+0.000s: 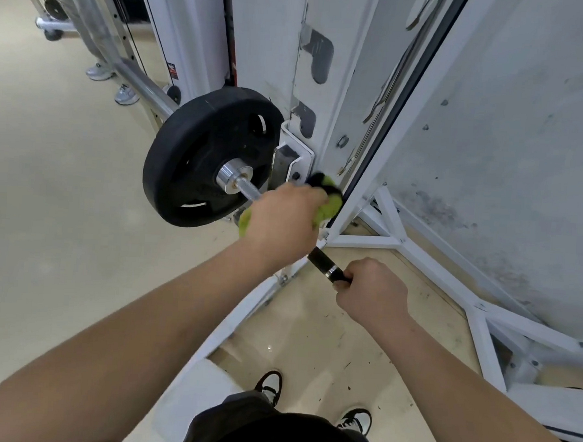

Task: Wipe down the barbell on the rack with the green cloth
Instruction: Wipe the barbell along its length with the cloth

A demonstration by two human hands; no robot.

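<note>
The barbell (249, 190) rests low on the white rack (310, 96), its silver sleeve carrying a black weight plate (191, 168) on the left. My left hand (283, 217) is wrapped around the shaft just right of the sleeve, with the green cloth (328, 206) bunched under the palm and sticking out on both sides. My right hand (371, 289) grips the dark part of the bar nearer to me, a short stretch of black shaft with a silver ring showing between the two hands.
The rack's white base frame (393, 241) and diagonal braces lie on the beige floor to the right, beside a scuffed white wall (506, 147). My two shoes (269, 387) stand below. Other gym machines and another person's grey shoes (126, 94) are at the far left.
</note>
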